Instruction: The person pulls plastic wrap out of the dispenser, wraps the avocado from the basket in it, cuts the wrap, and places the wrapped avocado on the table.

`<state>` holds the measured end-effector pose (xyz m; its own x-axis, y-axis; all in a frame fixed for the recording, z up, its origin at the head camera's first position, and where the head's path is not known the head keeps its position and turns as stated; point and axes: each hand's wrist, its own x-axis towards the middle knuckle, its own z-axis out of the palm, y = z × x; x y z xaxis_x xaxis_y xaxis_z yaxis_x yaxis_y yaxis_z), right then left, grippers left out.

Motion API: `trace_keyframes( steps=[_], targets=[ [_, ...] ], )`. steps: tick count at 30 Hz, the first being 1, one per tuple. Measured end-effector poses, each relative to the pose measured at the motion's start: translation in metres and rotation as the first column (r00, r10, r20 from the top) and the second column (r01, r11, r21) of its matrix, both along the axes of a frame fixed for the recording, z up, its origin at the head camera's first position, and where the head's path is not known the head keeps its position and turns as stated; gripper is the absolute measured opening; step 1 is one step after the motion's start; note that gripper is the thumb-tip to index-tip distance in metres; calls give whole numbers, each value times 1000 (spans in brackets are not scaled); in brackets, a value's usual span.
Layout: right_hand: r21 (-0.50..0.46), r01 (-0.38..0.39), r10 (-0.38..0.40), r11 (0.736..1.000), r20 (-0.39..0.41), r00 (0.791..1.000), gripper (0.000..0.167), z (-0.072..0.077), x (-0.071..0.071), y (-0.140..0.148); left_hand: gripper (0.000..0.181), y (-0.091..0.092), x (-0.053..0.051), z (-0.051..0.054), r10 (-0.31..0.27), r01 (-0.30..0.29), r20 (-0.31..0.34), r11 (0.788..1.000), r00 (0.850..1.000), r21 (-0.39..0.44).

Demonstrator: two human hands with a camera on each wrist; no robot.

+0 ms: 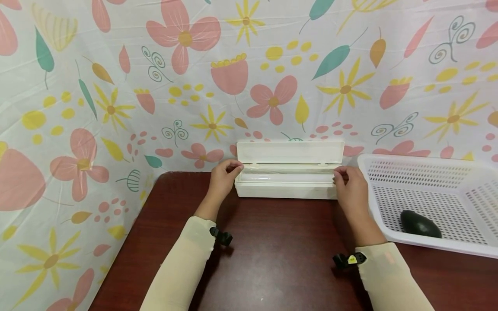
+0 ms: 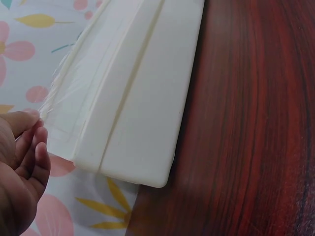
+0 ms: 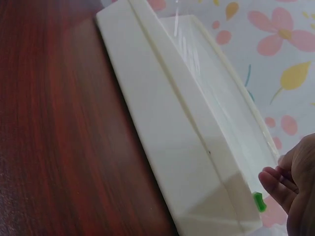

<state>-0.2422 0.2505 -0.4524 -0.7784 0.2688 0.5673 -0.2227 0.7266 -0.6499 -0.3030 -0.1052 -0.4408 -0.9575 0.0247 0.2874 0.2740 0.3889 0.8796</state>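
Observation:
A cream-white cling film dispenser [image 1: 285,191] sits at the table's back edge. Its lid [image 1: 289,152] is raised, and a pale roll [image 1: 285,177] shows inside. Clear cling film [image 2: 81,91] stretches along the dispenser's length. At the left end, my left hand [image 1: 222,182] pinches one corner of the film between thumb and fingers. My right hand [image 1: 353,190] pinches the film's edge at the other end; its fingertips are partly hidden in the right wrist view. Close to that hand, a small green tab [image 3: 259,202] sits on the dispenser's end.
On the right stands a white perforated basket [image 1: 428,243] holding a dark green oval fruit [image 1: 421,224]. Behind the dark red-brown wooden table [image 1: 268,255] hangs a flowered cloth [image 1: 233,39], which also runs down the left side. Each forearm wears a black strap.

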Motion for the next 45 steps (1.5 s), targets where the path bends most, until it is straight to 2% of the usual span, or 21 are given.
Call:
trace_keyframes(
  steps=[5, 9, 16, 22, 35, 45],
  targets=[
    [-54, -42, 45, 998, 52, 998, 21, 1, 1, -1, 14, 0, 1, 0, -4, 4, -13, 1000, 1000, 21],
    [-39, -65, 68, 997, 62, 996, 32, 1, 1, -3, 13, -1, 1, 1, 0, 1, -11, 999, 1000, 35],
    [48, -6, 6, 999, -8, 1000, 24, 0, 1, -5, 13, 0, 1, -1, -1, 2, -19, 999, 1000, 48],
    [92, 22, -19, 996, -31, 999, 19, 1, 1, -4, 13, -2, 1, -2, -6, 9, -39, 998, 999, 64],
    [98, 101, -100, 990, -13, 995, 14, 10, 5, 1, 15, -3, 6, -1, -5, 7, -30, 998, 1000, 69],
    [99, 94, -90, 991, -51, 995, 13, 18, 9, 3, 16, -5, 9, 0, -8, 11, -36, 996, 999, 94]
  ],
)
